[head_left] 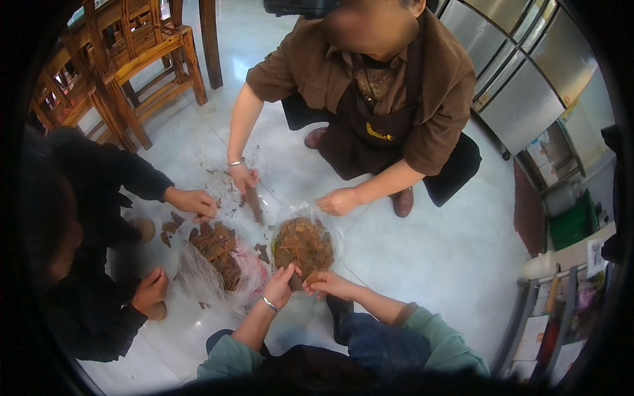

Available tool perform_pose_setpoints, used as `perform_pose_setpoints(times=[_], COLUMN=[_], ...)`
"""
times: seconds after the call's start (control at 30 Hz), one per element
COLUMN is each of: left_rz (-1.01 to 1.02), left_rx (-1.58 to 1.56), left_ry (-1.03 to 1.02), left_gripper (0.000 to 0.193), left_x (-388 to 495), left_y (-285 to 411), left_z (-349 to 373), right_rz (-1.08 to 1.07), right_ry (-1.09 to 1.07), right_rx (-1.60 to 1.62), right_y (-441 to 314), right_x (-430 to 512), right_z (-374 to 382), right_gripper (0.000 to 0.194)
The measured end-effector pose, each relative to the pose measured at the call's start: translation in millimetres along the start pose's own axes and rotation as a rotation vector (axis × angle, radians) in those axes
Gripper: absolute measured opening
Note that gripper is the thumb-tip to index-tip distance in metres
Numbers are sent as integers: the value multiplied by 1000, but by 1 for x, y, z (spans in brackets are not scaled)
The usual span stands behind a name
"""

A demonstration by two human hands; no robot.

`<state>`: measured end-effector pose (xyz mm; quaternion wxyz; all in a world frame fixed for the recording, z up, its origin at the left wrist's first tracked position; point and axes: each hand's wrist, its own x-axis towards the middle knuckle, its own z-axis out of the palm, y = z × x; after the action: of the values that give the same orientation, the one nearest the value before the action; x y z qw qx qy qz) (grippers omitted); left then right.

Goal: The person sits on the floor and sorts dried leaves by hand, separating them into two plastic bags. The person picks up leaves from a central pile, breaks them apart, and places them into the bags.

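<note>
Brown bark-like pieces fill an open clear plastic bag on the floor just in front of me. At its near edge my left hand, with a silvery bangle on the wrist, pinches a dark flat piece. Close beside it on the right, my right hand holds a lighter brown piece between thumb and fingers. A second plastic bag, left of the first, also holds brown pieces. Loose flakes lie on the tiles beside it.
Opposite me a person in a brown apron squats, one hand holding a long brown strip, the other by the bag's rim. At the left crouches a person in dark clothes. Wooden chairs, steel cabinets and a shelf rack stand around.
</note>
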<state>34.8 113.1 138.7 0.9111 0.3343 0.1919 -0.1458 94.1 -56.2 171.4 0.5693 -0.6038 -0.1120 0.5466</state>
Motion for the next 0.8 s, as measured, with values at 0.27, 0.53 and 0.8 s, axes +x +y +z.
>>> perform_pose_setpoints(times=[0.27,0.53,0.8], left_rz=[72,9,32], left_rx=[709,277,18], left_ry=[-35,90,66], left_gripper=[16,20,18], left_x=[-11,8,14], left_y=[0,-9,-7], left_z=[16,-22,-30], right_rz=[-30,-103,-54], right_ry=[-125,284,157], right_rx=[-156,-103,-303], right_y=[17,16,8], right_x=[10,36,50], right_z=[-4,-7,12], right_gripper=[25,31,36])
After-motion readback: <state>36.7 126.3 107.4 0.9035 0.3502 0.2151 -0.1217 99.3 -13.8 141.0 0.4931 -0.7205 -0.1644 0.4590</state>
